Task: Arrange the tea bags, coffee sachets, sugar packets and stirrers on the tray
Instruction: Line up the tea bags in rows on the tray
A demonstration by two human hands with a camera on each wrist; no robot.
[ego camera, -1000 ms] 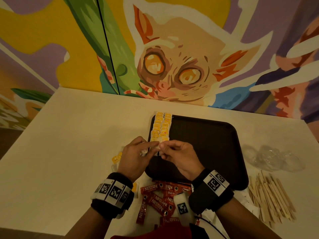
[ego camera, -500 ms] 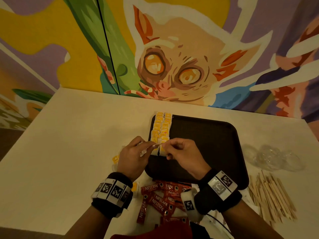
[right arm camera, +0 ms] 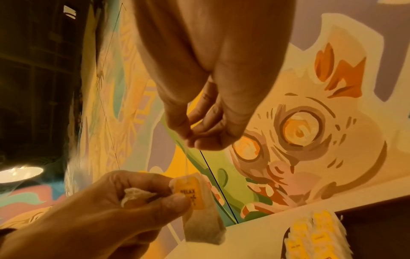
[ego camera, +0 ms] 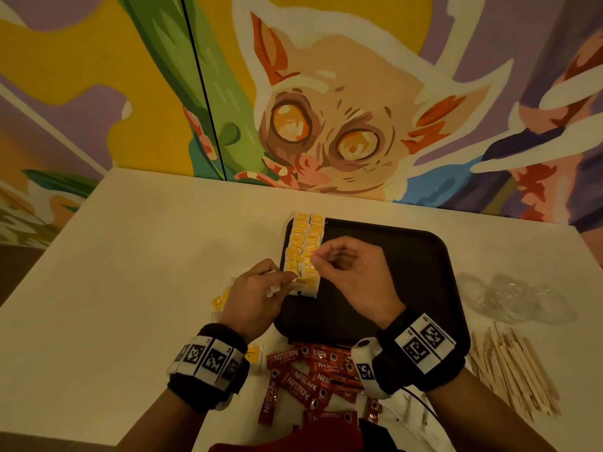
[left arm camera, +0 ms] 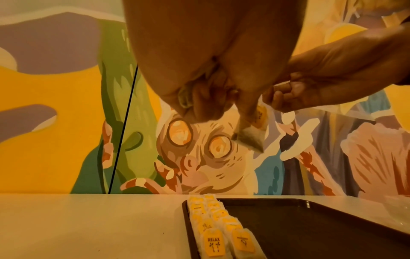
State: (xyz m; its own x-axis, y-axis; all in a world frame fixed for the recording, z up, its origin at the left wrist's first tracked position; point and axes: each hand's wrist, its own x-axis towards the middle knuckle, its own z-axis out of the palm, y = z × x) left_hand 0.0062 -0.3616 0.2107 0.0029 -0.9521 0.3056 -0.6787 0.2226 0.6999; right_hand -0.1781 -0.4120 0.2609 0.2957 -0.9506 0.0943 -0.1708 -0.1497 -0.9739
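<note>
Left hand pinches a tea bag by its yellow tag, bag hanging down above the near left corner of the tray; right hand pinches its string, just right. Tea-bag rows run near-to-far directly below.

Matt dark plastic tray, papery tea bags, glossy sachets, wooden stirrers.
</note>
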